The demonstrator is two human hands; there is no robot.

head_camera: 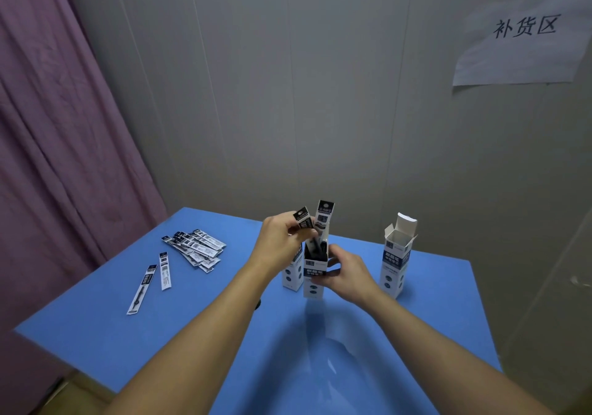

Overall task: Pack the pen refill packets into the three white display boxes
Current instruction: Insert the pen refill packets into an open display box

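My right hand (344, 275) grips the middle box (315, 275) steady; my left hand (282, 233) pinches a packet (303, 219) — I should feed it straight down.

A blue table (368, 344) carries three upright white display boxes (394, 265), a heap of refill packets (197, 248) and two loose packets (153, 278).

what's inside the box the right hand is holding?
The middle box, steadied by the right hand, holds dark refill packets; one sticks up, another is pinched by the left hand. Count and lower ends are hidden.
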